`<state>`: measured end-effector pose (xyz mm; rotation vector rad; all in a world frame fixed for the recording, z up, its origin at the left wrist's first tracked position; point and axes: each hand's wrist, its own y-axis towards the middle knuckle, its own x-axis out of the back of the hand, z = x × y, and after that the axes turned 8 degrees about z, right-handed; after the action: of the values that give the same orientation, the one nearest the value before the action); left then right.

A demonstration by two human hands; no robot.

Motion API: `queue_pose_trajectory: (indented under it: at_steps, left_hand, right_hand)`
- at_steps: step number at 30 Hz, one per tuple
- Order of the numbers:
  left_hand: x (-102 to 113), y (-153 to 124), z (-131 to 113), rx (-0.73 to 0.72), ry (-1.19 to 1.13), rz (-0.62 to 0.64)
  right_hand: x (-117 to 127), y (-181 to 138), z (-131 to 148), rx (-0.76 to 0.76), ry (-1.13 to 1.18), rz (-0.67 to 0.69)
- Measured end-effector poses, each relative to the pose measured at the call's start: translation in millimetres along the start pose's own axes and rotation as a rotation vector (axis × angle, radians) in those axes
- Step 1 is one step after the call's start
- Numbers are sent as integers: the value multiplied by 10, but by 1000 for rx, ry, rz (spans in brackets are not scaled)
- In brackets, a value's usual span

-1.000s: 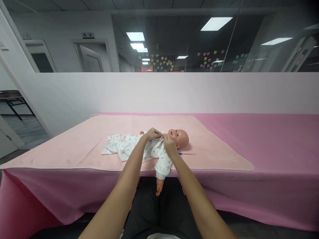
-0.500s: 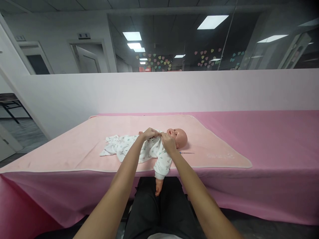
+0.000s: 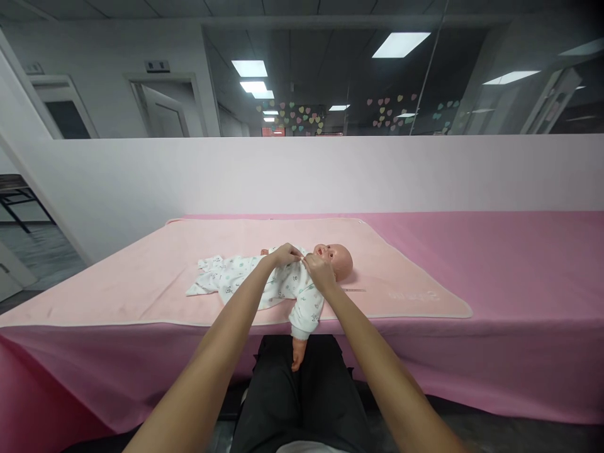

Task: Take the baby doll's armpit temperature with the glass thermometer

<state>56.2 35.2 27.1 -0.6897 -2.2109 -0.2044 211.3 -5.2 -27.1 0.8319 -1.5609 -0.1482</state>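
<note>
A baby doll (image 3: 340, 260) lies on its back with its head to the right, dressed in a white printed romper (image 3: 278, 289). At the neck of this garment my left hand (image 3: 285, 255) pinches the cloth with its fingertips. My right hand (image 3: 319, 270) is closed on the collar just beside it, close to the doll's chin. The fingertips of both hands nearly meet, and the fastening between them is too small to make out. One doll arm (image 3: 299, 352) hangs over the table's front edge toward my lap.
Beneath the doll spreads a light pink mat (image 3: 401, 296) with a pale border, on a table with a darker pink cover (image 3: 528, 270). A thin pen-like item (image 3: 353, 290) lies near the doll's head. Behind stands a white half wall (image 3: 302, 175) with glass above.
Both hands stay at the romper's neck with only slight finger movement. The whole view has shifted a little; the doll lies as before.
</note>
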Motion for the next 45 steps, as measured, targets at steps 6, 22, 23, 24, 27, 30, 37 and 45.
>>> queue_pose_trajectory:
  at_steps: [6,22,23,24,27,30,37,45]
  left_hand:
    - [-42,-54,-123,79,60,27]
    - [-98,-33,-101,151,-63,-22]
    - [-101,-41,-109,153,-75,-41]
    - [-100,-50,-116,158,-86,-59]
    - [-73,-87,-128,190,-109,-78]
    - [2,-138,-137,233,-131,-19]
    - [217,-330,-110,227,-194,95]
    - [209,-335,24,219,-226,12]
  right_hand:
    - [29,-61,81,103,-45,44]
    - [74,-26,116,52,-70,-13]
    - [74,-31,115,38,-73,-15]
    - [74,-35,116,24,-75,-17]
    - [71,-29,135,-9,-78,-14]
    - [65,-8,176,-8,-71,3]
    - [130,-24,125,201,-5,71]
    - [173,77,384,130,60,84]
